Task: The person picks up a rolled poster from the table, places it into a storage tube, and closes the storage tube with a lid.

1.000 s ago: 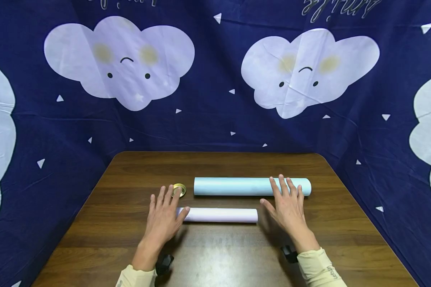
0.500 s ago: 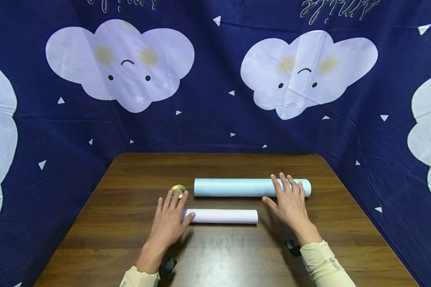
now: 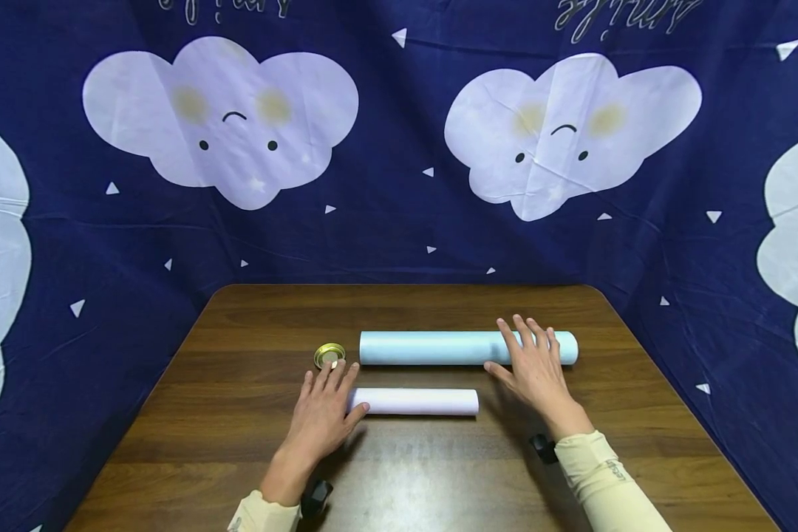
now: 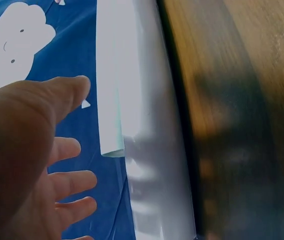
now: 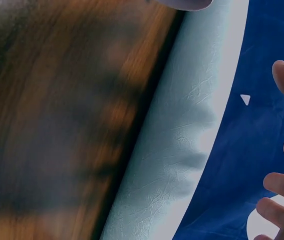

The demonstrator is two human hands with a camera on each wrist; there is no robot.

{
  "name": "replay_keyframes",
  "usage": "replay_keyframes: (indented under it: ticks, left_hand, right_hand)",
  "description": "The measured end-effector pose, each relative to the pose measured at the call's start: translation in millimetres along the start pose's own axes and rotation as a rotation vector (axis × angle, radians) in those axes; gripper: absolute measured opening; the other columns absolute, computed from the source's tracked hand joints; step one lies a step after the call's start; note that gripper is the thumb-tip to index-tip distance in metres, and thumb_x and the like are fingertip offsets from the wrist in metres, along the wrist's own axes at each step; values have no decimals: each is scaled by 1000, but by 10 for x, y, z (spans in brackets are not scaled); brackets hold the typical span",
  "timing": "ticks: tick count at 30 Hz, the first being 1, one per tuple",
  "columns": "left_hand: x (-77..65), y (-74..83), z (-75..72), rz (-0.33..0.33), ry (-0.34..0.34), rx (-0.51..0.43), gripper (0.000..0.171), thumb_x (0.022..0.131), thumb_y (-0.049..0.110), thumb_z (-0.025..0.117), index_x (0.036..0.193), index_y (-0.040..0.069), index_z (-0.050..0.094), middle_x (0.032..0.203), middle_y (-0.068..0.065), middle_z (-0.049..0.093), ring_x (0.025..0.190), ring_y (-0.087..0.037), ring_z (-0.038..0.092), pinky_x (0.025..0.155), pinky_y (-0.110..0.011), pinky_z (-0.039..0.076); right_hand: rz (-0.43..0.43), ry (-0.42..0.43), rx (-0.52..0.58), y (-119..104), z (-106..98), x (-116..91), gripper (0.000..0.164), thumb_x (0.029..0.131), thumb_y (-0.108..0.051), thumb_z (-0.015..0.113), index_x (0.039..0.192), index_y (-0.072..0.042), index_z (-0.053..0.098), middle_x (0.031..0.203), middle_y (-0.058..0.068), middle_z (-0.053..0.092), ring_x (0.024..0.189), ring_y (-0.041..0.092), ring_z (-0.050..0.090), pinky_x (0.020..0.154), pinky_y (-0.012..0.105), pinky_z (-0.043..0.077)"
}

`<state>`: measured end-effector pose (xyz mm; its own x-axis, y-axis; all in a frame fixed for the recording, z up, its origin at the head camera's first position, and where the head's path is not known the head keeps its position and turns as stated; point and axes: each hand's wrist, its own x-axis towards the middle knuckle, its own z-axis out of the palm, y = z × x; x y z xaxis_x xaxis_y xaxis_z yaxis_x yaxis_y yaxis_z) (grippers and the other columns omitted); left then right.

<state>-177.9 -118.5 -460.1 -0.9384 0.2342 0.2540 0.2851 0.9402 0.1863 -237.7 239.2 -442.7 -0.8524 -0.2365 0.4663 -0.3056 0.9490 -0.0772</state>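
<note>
A white paper-like roll (image 3: 419,402) lies across the table, and a longer, thicker light blue roll (image 3: 432,348) lies behind it. My left hand (image 3: 322,414) hovers over the white roll's left end, fingers spread and holding nothing. In the left wrist view, its thumb (image 4: 74,92) is apart from the white roll (image 4: 157,150), which carries the fingers' shadows. Over the right part of the blue roll my right hand (image 3: 535,369) is spread, also holding nothing. The right wrist view shows its fingers (image 5: 282,185) apart from the creased blue surface (image 5: 177,135).
A small round gold-rimmed thing (image 3: 329,355) lies just beyond the left fingertips, left of the blue roll. All of it rests on a brown wooden table (image 3: 425,473). A dark blue cloth with clouds (image 3: 399,236) hangs behind and at both sides.
My left hand has shifted right and slightly toward me, uncovering more of the gold-rimmed thing. The right hand has barely moved. Both rolls stay where they were.
</note>
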Motion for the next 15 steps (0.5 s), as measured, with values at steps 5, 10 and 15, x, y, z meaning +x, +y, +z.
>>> replay_keyframes:
  ticks: [5,10,15]
  left_hand:
    - [-2,40,27,12,-40,-2,67,87,47,60,142,14,42,146,-15,43,137,-37,36,112,-58,25]
    - [14,75,53,31,-59,12,67,86,47,61,142,14,42,146,-15,43,138,-36,35,113,-57,24]
    - [34,96,75,52,-63,37,67,86,48,60,142,15,42,146,-13,43,138,-35,35,114,-55,24]
  right_hand:
    - [-11,-10,0,31,61,52,84,74,-50,73,142,-13,40,143,22,41,133,42,33,108,64,19]
    - [-6,-38,-10,73,112,78,87,71,-50,76,141,-13,41,143,21,42,133,42,34,107,64,21]
    - [2,-72,-9,120,143,90,88,71,-51,76,141,-13,41,144,21,41,134,41,33,107,64,21]
